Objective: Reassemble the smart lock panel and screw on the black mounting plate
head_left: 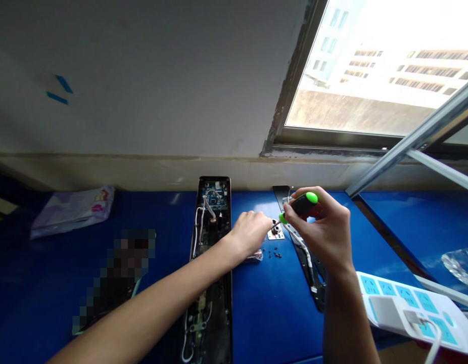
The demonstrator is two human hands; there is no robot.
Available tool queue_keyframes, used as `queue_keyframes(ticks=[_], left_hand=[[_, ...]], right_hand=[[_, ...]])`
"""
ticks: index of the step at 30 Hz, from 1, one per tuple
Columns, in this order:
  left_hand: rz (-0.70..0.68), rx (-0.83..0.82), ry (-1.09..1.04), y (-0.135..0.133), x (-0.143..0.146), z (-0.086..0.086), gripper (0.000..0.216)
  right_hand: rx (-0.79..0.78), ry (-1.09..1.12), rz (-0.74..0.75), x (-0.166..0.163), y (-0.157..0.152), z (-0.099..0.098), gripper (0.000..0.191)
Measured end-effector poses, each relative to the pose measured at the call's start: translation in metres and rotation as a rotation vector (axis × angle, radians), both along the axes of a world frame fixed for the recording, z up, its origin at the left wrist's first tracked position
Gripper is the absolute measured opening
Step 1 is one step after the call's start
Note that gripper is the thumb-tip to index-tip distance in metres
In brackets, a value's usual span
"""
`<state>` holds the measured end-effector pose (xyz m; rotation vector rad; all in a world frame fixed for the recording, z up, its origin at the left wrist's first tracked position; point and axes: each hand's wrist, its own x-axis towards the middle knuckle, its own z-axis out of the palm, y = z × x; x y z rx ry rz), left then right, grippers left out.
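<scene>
My right hand (325, 225) is closed around a screwdriver (301, 205) with a green and black handle, its tip angled down and left toward a small metal square plate (276, 233) on the blue table. My left hand (251, 233) is closed in a pinch just left of that plate, fingertips at the screwdriver's tip; what it pinches is too small to name. A few tiny dark screws (274, 254) lie in front of the plate. A small clear bag (255, 257) sits under the left hand.
A long open device housing with a circuit board and wires (213, 222) lies left of the hands. A black narrow panel with a white cable (308, 258) lies under the right hand. White power strip (412, 308) at right, plastic package (73, 208) far left, window above.
</scene>
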<state>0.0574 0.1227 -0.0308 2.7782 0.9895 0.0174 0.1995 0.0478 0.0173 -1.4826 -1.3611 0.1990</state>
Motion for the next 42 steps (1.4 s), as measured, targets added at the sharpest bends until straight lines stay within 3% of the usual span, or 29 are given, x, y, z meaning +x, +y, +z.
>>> queue_keyframes(ticks=[6, 12, 17, 21, 29, 36, 42], left_hand=[[-0.011, 0.002, -0.031, -0.002, -0.006, 0.010, 0.007], [-0.060, -0.009, -0.119, -0.004, -0.040, 0.032, 0.013], [-0.192, 0.030, -0.491, -0.003, -0.081, 0.022, 0.011], [-0.134, -0.001, -0.801, -0.007, -0.106, 0.012, 0.018], [0.125, -0.074, -1.120, -0.017, -0.127, 0.005, 0.028], [0.271, -0.308, -1.244, -0.021, -0.126, -0.004, 0.037], [0.347, -0.388, -1.307, -0.027, -0.128, -0.007, 0.032]], right_hand=[[0.032, 0.008, 0.024, 0.005, -0.001, 0.002, 0.018], [0.156, 0.115, 0.075, 0.003, 0.002, 0.025, 0.021], [0.219, 0.128, 0.158, -0.004, 0.014, 0.044, 0.028], [0.233, 0.125, 0.235, -0.015, 0.024, 0.051, 0.032], [0.245, 0.184, 0.290, -0.043, 0.033, 0.050, 0.029], [0.249, 0.159, 0.305, -0.052, 0.038, 0.046, 0.028], [0.295, 0.245, 0.399, -0.056, 0.040, 0.043, 0.035]])
